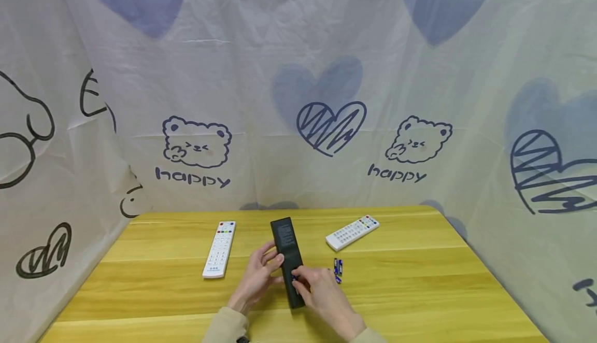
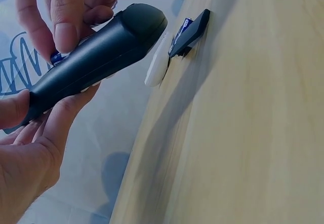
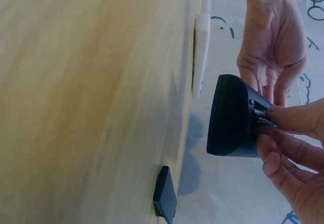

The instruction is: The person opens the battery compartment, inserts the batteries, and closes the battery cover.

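My left hand [image 1: 256, 276] grips a black remote control [image 1: 287, 247] above the table, its labelled back turned up. At the lower half of the remote, my right hand [image 1: 325, 290] pinches a small blue battery [image 2: 57, 58], thumb and fingertips right at the open battery compartment [image 3: 262, 113]. Most of that battery is hidden by the fingers. A black battery cover [image 3: 165, 194] lies on the table to the right, with a blue battery [image 2: 181, 31] beside it in the left wrist view. Several loose blue batteries [image 1: 339, 267] lie just past the right hand.
On the wooden table [image 1: 420, 291], a white remote [image 1: 219, 249] lies at the left, buttons up. Another white remote [image 1: 353, 232] lies slanted at the back right. A printed cloth [image 1: 261, 99] hangs behind the table and along both sides.
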### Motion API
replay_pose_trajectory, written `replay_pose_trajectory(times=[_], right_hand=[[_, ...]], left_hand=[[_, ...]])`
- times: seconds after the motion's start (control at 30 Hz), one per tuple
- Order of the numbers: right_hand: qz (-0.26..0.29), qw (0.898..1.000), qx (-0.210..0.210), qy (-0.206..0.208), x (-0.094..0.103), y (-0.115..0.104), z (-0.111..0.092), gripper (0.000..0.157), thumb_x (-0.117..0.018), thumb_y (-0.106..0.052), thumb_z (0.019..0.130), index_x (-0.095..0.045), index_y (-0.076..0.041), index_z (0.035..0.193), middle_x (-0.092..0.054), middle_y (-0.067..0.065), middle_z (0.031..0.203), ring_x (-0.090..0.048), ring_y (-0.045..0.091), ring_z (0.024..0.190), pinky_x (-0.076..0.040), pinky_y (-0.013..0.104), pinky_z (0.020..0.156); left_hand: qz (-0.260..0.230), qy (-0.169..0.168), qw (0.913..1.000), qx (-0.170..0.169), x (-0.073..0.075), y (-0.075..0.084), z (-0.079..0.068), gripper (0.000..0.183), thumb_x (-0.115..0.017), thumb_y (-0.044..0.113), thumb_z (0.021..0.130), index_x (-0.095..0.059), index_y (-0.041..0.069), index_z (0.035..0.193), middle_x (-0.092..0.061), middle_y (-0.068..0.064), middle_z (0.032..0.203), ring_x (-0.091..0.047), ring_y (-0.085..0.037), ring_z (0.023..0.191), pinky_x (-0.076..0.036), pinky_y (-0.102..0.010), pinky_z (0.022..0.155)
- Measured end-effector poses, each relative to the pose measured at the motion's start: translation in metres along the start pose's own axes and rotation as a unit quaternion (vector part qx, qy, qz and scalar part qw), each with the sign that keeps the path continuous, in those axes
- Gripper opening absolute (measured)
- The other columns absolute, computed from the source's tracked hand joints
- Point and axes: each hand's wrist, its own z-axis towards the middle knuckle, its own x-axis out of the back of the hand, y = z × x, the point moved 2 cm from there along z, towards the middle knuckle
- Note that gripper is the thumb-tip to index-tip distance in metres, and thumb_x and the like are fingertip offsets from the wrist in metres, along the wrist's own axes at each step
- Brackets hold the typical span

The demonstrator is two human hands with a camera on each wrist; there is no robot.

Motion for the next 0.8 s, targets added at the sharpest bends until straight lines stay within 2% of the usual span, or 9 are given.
replay_pose_trajectory(times=[0.17,0.4,0.63,0.8], right_hand=[[-0.052,0.998,0.017,0.004,0.000,-0.003,0.000,0.015,-0.076,-0.005,0.087,-0.077,-0.004,0.101,-0.078,0.008,0.087,-0.073,0.014,0.076,-0.058,0.021,0.063],[-0.109,0.993,0.043,0.000,-0.001,-0.008,-0.003,0.025,-0.075,-0.004,0.086,-0.076,-0.003,0.111,-0.072,0.004,0.085,-0.066,0.013,0.072,-0.053,0.022,0.060],[-0.125,0.991,0.046,-0.005,-0.003,-0.011,-0.004,0.031,-0.075,-0.003,0.086,-0.074,-0.003,0.116,-0.069,0.004,0.088,-0.062,0.013,0.071,-0.051,0.022,0.061],[-0.136,0.990,0.038,-0.024,-0.005,-0.015,-0.005,0.044,-0.076,0.000,0.082,-0.068,-0.001,0.125,-0.066,0.007,0.096,-0.061,0.015,0.080,-0.055,0.027,0.071]], left_hand=[[0.000,0.009,0.9999,-0.005,-0.001,0.001,0.001,0.055,-0.050,0.006,0.104,-0.028,-0.005,0.153,-0.050,-0.030,0.145,-0.067,-0.016,0.110,-0.064,-0.036,0.082],[-0.002,0.031,0.9995,-0.008,-0.001,0.000,0.002,0.052,-0.048,0.003,0.104,-0.030,-0.004,0.152,-0.050,-0.031,0.144,-0.067,-0.015,0.108,-0.063,-0.037,0.081],[-0.006,0.046,0.9989,-0.010,0.001,0.000,0.002,0.051,-0.047,0.000,0.104,-0.031,-0.003,0.152,-0.054,-0.028,0.142,-0.068,-0.013,0.106,-0.064,-0.034,0.078],[-0.016,0.058,0.9980,-0.019,0.001,0.002,0.001,0.050,-0.046,0.001,0.104,-0.031,-0.004,0.152,-0.050,-0.032,0.144,-0.067,-0.014,0.110,-0.064,-0.034,0.079]])
